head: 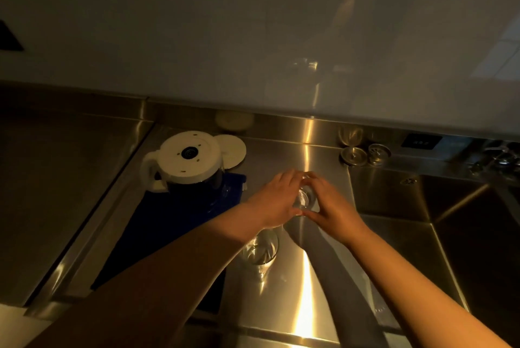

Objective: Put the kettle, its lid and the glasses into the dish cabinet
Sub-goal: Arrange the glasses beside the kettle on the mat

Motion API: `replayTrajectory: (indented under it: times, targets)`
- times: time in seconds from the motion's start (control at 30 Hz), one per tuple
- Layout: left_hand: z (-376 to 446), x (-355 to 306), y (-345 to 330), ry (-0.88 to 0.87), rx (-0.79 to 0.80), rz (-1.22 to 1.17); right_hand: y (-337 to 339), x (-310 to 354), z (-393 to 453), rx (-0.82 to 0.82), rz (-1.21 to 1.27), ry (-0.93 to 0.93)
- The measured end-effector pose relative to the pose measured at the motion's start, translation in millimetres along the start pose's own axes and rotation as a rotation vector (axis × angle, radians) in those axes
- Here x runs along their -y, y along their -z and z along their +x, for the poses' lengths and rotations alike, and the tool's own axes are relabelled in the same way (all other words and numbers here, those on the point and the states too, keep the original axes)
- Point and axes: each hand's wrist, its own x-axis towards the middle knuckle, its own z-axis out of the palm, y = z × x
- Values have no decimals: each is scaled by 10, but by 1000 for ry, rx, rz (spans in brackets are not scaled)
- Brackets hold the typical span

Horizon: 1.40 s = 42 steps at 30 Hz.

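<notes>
A clear glass (pixel 303 198) stands on the steel counter, and both hands are cupped round it: my left hand (pixel 274 201) on its left side, my right hand (pixel 327 204) on its right. A second clear glass (pixel 260 249) stands nearer me, partly under my left forearm. The kettle (pixel 187 163) sits upside down on a blue mat (pixel 180 215) at the left, its white base facing up. Its round white lid (pixel 232 150) lies flat just behind it.
The sink basin (pixel 450 223) drops away to the right. Two metal sink strainers (pixel 365 154) rest on the ledge behind it. A white wall rises at the back, and a raised steel panel (pixel 56 178) lies to the left.
</notes>
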Motion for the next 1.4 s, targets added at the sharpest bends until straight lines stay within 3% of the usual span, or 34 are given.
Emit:
replayTrajectory:
  times: [0.4, 0.63, 0.8, 1.4]
  targets:
    - [-714, 670, 581, 50, -101, 70, -419, 889, 564, -27, 23, 119]
    - [-1404, 1165, 737, 117, -7, 0, -916, 1549, 713, 64, 94, 117]
    - [-1845, 1512, 590, 169, 113, 0, -1410, 1894, 694, 177, 195, 2]
    - [-2106, 1647, 96, 18, 217, -86, -1936, 1938, 184, 200, 35, -293]
